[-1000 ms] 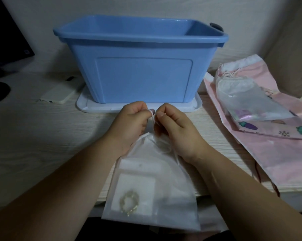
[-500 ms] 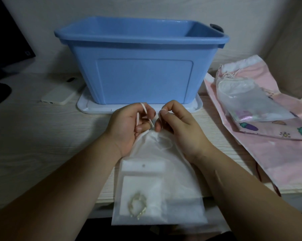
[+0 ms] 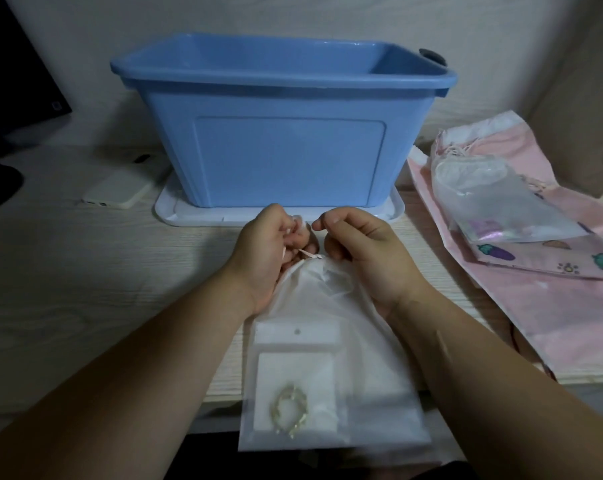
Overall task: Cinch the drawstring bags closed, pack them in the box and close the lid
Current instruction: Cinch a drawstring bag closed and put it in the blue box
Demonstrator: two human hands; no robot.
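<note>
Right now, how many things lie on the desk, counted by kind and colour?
Sheer white bags: 2, one in front, one on the right.
Pink bags: 2, one plain, one patterned.
Blue box: 1.
White lid: 1, under the box.
White phone: 1.
Total: 7.

Smooth, glossy blue plastic for the box (image 3: 289, 161); glossy white plastic for the lid (image 3: 170, 210); matt pale wood grain on the table (image 3: 85, 271); thin, half-transparent white cloth for the drawstring bag (image 3: 328, 299); shiny golden metal piece (image 3: 291, 408) on matt card (image 3: 328, 386).
</note>
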